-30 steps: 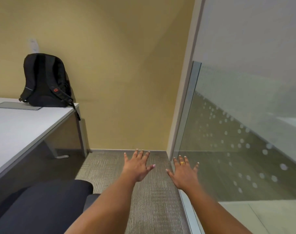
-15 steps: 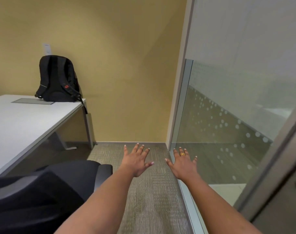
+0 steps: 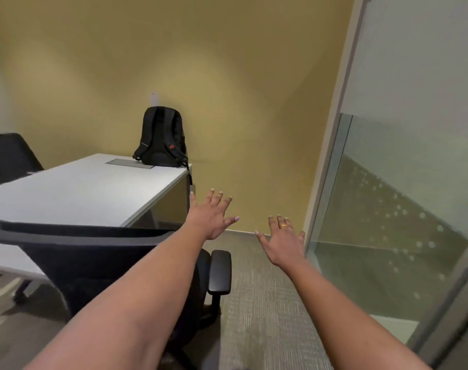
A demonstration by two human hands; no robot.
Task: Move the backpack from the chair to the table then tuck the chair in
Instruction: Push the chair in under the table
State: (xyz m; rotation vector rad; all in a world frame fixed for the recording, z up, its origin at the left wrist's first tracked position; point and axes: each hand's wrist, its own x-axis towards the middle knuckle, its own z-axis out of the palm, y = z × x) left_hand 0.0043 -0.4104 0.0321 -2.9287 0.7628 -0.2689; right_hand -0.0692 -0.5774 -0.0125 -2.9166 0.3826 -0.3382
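The black backpack (image 3: 162, 137) stands upright on the far right corner of the white table (image 3: 75, 193), leaning against the yellow wall. A black office chair (image 3: 94, 263) sits in front of me at the table's near edge, its backrest toward me and its right armrest (image 3: 220, 271) showing. My left hand (image 3: 210, 216) reaches forward above the chair's back, fingers spread and holding nothing. My right hand (image 3: 283, 243), with a gold ring, is also spread and empty, out over the carpet to the right of the chair.
A glass partition (image 3: 393, 222) with a metal frame runs along the right. Grey carpet (image 3: 262, 303) lies between chair and glass. A second black chair (image 3: 8, 156) stands at the table's far left. A grey cable hatch (image 3: 130, 163) sits flush in the tabletop beside the backpack.
The view has pulled back and swung left, bringing the chair's backrest and armrest into full view. Both hands have risen and stay spread and empty; the backpack has not moved.
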